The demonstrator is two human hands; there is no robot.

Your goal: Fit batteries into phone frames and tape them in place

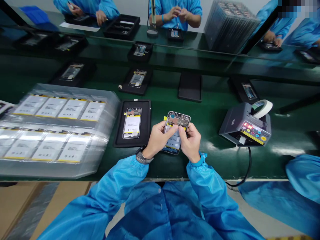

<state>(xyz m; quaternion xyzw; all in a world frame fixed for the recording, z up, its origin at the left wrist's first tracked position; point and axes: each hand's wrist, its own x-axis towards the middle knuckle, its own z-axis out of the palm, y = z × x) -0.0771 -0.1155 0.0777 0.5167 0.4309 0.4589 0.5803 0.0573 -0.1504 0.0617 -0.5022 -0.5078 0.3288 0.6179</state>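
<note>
An opened smartphone [174, 141] is held between my two hands just above the green bench, its circuit board and battery facing up. My left hand [160, 136] closes round its left edge, the thumb lying over the battery's upper part. Gripping the right edge is my right hand [191, 140], with its thumb pressed near the other thumb tip. A yellow tab sticks out at the phone's upper left. To the left, a second opened phone [132, 123] with a white battery lies in a black tray [118, 133]. What sits under my thumbs is hidden.
Clear plastic trays of batteries [98, 151] fill the left side. A tape dispenser [235, 121] with a white roll stands at right, its cable hanging over the edge. Further black trays [190, 87] lie behind. Co-workers' hands [178, 14] work across the bench.
</note>
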